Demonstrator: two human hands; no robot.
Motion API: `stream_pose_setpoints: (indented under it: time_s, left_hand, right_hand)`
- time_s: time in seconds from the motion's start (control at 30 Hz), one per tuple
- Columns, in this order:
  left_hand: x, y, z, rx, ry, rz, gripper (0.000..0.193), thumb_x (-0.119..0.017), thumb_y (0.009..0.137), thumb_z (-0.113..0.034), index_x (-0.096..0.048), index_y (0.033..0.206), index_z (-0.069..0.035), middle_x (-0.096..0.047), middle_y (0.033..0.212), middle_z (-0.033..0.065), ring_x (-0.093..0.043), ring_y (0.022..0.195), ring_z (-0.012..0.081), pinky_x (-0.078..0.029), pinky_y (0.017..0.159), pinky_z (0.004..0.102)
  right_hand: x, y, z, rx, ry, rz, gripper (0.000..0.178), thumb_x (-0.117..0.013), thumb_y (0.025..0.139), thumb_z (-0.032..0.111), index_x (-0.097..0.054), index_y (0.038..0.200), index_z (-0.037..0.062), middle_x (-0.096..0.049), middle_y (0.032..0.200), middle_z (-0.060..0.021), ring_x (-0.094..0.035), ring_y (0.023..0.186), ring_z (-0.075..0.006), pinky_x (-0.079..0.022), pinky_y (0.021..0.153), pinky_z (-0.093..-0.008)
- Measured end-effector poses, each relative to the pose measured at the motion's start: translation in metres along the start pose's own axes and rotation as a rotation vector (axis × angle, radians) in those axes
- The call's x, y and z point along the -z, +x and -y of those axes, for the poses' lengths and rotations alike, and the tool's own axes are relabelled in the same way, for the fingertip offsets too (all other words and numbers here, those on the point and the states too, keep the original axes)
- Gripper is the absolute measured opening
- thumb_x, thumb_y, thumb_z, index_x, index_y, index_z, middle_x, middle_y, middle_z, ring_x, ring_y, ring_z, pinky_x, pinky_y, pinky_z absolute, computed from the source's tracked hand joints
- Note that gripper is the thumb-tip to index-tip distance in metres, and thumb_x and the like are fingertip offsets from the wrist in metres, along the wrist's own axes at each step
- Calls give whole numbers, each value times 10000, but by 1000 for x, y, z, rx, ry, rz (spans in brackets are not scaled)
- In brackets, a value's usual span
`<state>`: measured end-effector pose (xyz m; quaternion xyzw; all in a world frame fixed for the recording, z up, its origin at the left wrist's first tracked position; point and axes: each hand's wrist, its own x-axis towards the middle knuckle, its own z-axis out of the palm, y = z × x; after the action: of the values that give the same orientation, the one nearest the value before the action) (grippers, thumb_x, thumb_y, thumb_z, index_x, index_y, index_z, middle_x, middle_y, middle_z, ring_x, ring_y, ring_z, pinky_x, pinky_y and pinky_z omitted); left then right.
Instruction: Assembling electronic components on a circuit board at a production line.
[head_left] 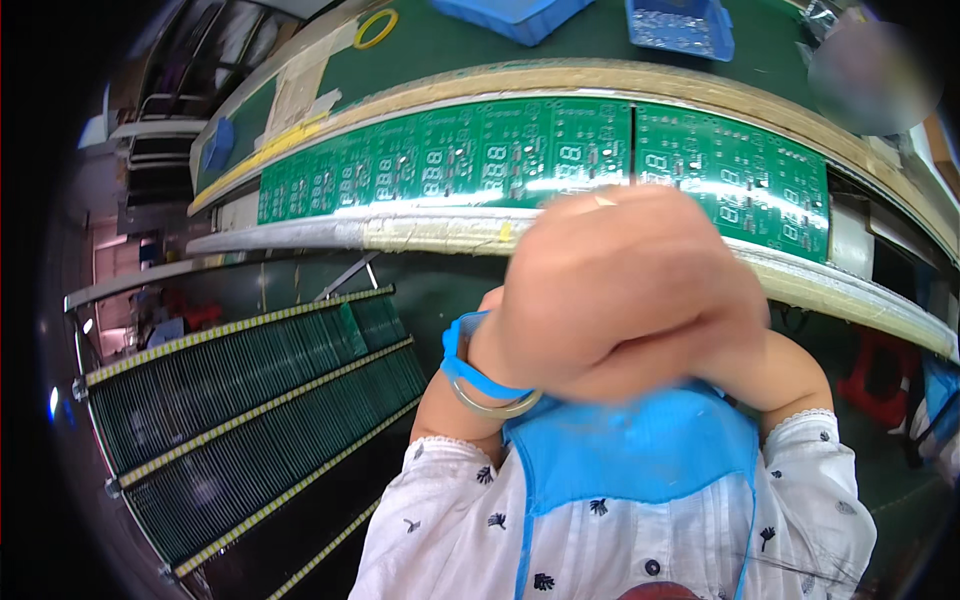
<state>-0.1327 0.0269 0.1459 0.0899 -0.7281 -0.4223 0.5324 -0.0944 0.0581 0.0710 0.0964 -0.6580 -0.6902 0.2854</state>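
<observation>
Several circuit boards [545, 150] look light, stiff and fragile, best held by edges; we cannot tell whether our overlapping hands [610, 285] grip anything

A dark-printed white shirt [620, 540] is worn with a blue apron [640, 445], blue wristband [456, 362] and shiny bangle [495, 409]

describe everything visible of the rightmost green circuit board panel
The rightmost green circuit board panel looks flat and glossy, with white digit-shaped outlines, small dark components and a reflected streak. It lies face up between the front rail and back rail, narrowly apart from the neighbouring panel. The blurred hands hide its near-left corner; whether they touch it is unclear.
</observation>
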Motion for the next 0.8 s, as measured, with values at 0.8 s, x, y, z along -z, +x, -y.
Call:
stream_pose_setpoints:
  time_s: [0.8]
  left_hand:
    - [73, 99, 180, 340, 1519, 227, 133, -652, 780, -139, -781, 776, -106, -727, 829, 145, -635, 978, 349, -441, 830, 533]
  right_hand:
    - [76, 324, 30, -1899, -2579, 2249, 148, -628, 807, 112, -771, 835, 132, -718, 857, -118, -625, 953, -320, -433, 836, -479]
